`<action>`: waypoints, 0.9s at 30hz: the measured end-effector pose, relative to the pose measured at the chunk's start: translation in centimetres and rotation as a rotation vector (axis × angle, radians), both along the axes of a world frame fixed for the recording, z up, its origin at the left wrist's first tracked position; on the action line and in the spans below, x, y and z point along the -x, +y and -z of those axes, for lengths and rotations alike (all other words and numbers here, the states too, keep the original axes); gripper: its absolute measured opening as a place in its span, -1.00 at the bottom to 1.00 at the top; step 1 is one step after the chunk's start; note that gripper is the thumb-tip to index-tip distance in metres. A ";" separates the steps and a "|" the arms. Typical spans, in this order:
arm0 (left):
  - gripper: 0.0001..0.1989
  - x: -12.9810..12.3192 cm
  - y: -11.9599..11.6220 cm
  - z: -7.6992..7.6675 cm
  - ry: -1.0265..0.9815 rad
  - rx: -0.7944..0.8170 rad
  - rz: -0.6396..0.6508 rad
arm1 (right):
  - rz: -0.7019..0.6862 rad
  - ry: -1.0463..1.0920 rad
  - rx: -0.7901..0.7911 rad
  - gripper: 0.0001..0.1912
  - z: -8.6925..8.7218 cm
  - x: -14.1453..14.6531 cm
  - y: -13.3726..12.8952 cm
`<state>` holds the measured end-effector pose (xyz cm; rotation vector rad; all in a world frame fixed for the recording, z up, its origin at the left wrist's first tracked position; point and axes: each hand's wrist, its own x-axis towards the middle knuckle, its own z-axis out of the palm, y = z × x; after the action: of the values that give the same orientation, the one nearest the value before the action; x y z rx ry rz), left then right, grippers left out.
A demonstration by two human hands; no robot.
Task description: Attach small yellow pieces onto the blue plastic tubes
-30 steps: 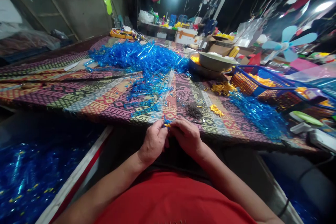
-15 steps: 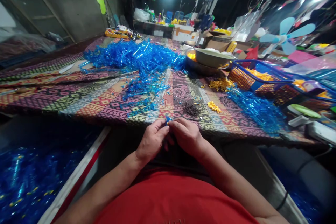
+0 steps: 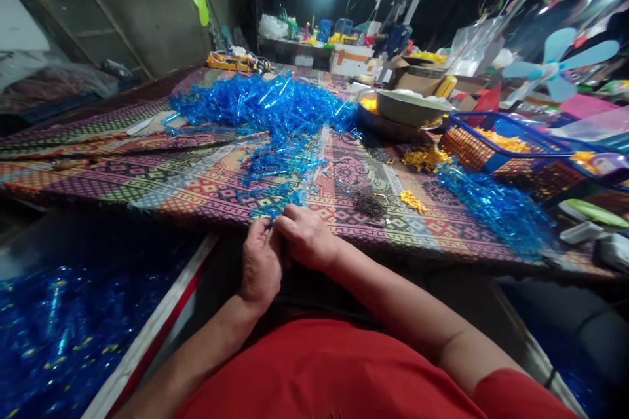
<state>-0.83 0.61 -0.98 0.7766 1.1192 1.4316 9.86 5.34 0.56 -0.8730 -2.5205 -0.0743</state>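
The left hand [image 3: 261,265] and right hand [image 3: 305,237] curl together at the near edge, their grip too closed to tell what it holds. Blue plastic strands [image 3: 275,203] lie just beyond on the patterned surface [image 3: 196,190], then a metal basin [image 3: 407,108], a blue-rimmed basket [image 3: 472,147] and, farther left, a brick wall [image 3: 147,6].
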 end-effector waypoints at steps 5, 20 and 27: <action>-0.82 2.3 1.1 0.2 -0.105 0.001 -0.008 | -0.039 0.148 0.248 -0.83 0.2 0.4 2.4; -0.81 4.5 1.3 0.0 -0.190 0.010 0.024 | -0.055 -0.465 0.105 -0.82 -1.6 -2.9 5.3; -0.81 3.9 1.0 0.1 -0.203 0.016 0.093 | 0.068 -0.533 0.028 -0.79 -1.6 -4.4 5.4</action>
<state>-4.76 1.60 -1.10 0.6477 0.9272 1.3881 14.28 10.79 2.19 -1.0628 -2.9824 -0.3336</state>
